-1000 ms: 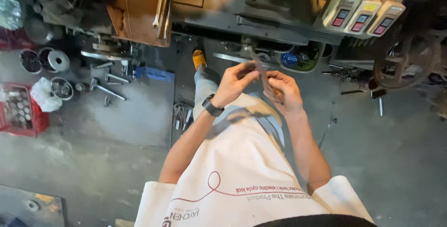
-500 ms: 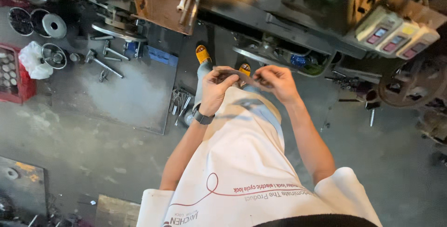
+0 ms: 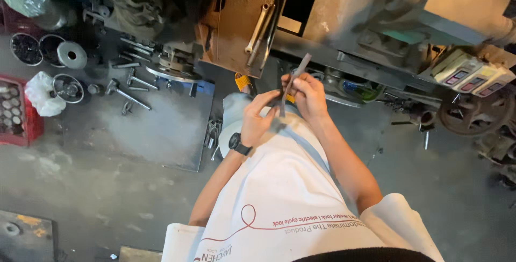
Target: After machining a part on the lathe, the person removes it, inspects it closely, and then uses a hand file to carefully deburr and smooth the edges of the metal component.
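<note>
A: We logged the thin strip (image 3: 293,82) in the hands as dull grey metal. The floor plate (image 3: 156,127)?

B: Scuffed matt steel, we noted. Loose tools (image 3: 131,87) on it were bare metal, slightly shiny.

A: Shirt (image 3: 290,208) was smooth white cloth. Crate (image 3: 21,127)?

B: Red plastic. The machine (image 3: 376,20) looked rusty and grimy.

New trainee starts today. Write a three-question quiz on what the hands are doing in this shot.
1. True or false: both hands grip the thin metal strip.
2. Which wrist bears the black watch? A) left B) right
3. What red thing stands at the left edge of the floor?

Key:
1. True: left hand and right hand both hold it.
2. A
3. A red crate of round parts.
</note>
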